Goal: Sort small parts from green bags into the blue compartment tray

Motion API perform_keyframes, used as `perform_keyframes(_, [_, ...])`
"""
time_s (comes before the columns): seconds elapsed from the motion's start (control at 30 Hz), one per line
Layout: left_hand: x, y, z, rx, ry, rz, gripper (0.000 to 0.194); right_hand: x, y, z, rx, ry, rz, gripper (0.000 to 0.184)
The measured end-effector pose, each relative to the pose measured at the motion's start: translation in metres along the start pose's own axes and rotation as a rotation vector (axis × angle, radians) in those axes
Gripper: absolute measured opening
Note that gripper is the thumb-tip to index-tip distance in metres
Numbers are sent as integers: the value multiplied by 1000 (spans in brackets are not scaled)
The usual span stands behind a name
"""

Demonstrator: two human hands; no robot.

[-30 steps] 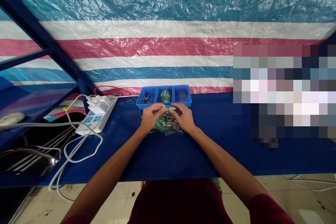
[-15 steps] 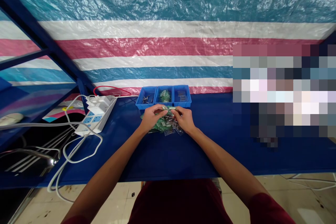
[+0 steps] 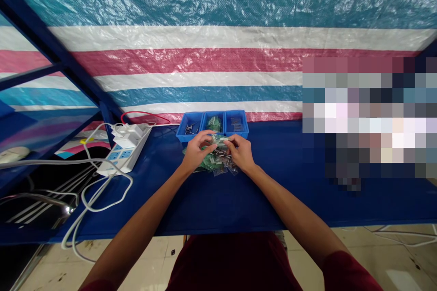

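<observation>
My left hand (image 3: 198, 151) and my right hand (image 3: 241, 152) meet over the blue table, fingers closed on a small greenish plastic packet (image 3: 219, 138). Its contents are too small to make out. Under and between the hands lies a loose pile of green packets (image 3: 209, 162), clear packets (image 3: 220, 171) and small metal pieces (image 3: 225, 157). Just beyond stand three blue bins: the left bin (image 3: 186, 138) holds small metal pins, the middle bin (image 3: 204, 123) green packets, and the right bin (image 3: 246, 122) flat clear pieces.
A white power strip (image 3: 136, 154) with plugged-in adapters and looped white cables (image 3: 131, 186) occupies the table's left side. A striped plastic sheet (image 3: 211, 61) hangs behind the bins. Blue frame bars (image 3: 85, 86) rise at left. The right side is pixelated.
My fingers have shifted slightly around the packet, with the left fingers raised a little and more of the packet showing between the hands. The pile and bins look the same.
</observation>
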State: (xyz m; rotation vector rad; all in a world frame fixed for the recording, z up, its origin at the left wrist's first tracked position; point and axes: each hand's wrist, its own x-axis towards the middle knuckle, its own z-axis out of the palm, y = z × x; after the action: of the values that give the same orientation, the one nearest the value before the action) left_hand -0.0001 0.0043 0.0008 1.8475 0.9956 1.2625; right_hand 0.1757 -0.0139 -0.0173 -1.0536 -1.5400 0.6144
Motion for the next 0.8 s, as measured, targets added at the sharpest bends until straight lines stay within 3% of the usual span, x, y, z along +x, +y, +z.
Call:
perform_keyframes(0.2, [-1,5,-1,-71,-6,-44,41,-1,2,0,23,-59,-1,34])
perform_keyframes(0.4, [1,4,-5,-263,-18,-130,53,-2,2,0,-48,-51,-182,37])
perform_keyframes(0.53, [2,2,-6,-298,-118,-165,38,0,2,-1,-103,-34,-234,27])
perform_keyframes(0.63, [3,4,-6,-196,-113,-127,31,1,3,0,-93,15,-234,18])
perform_keyframes(0.8, [3,8,-7,193,-72,92,33,0,2,1,-112,40,-237,21])
